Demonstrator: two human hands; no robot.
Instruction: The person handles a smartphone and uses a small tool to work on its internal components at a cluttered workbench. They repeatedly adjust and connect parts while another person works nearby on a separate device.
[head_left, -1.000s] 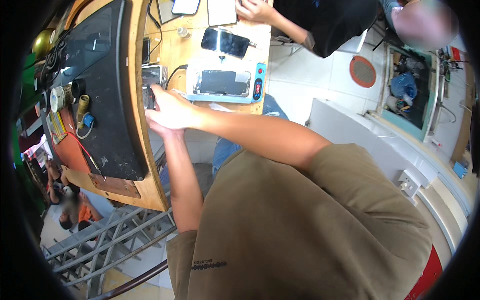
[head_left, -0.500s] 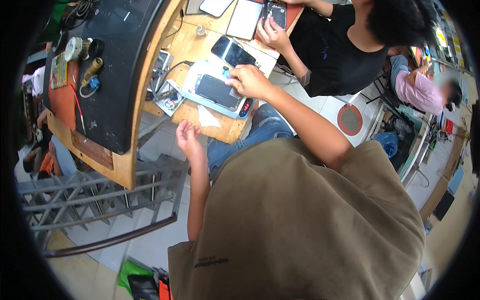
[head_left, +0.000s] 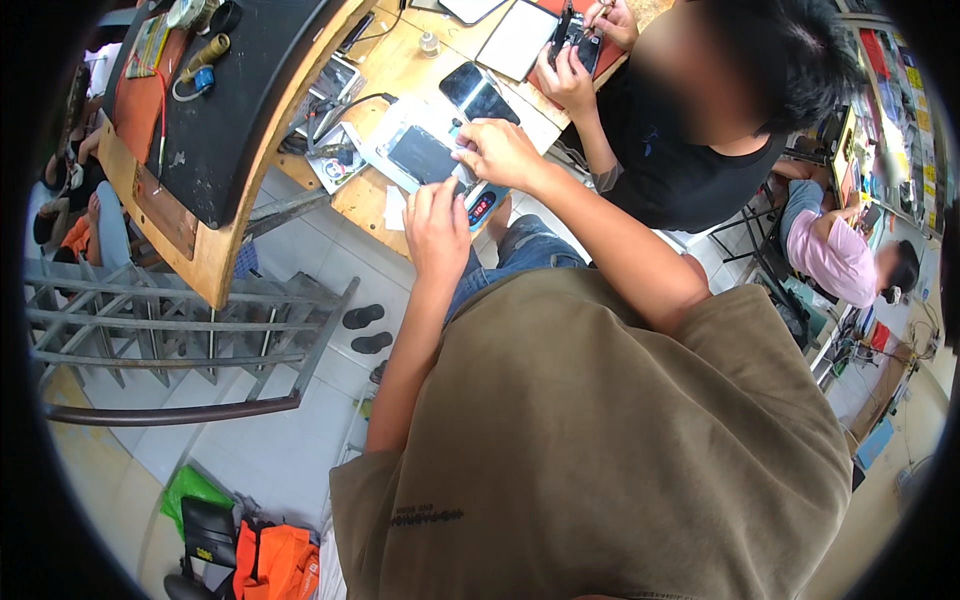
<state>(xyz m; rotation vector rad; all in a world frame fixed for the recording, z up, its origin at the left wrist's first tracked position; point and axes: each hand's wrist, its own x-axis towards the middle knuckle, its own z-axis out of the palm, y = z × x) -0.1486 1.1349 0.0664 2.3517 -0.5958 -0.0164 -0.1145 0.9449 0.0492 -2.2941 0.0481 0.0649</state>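
Black rectangular panel (head_left: 421,153) lies on pale-blue boxy device (head_left: 377,155), not lifted; left hand (head_left: 438,225), right hand (head_left: 503,156) at right end, both curled, grip unclear.

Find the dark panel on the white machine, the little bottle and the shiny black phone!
Dark panel (head_left: 416,151): head view, middle of its face.
Little bottle (head_left: 429,45): head view, on its body.
Shiny black phone (head_left: 474,90): head view, on its screen.

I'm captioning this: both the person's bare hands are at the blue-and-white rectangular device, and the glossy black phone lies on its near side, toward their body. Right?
Not quite: the glossy black phone lies on the far side of the blue-and-white rectangular device, as the head view shows. The left hand and right hand are both at the device.
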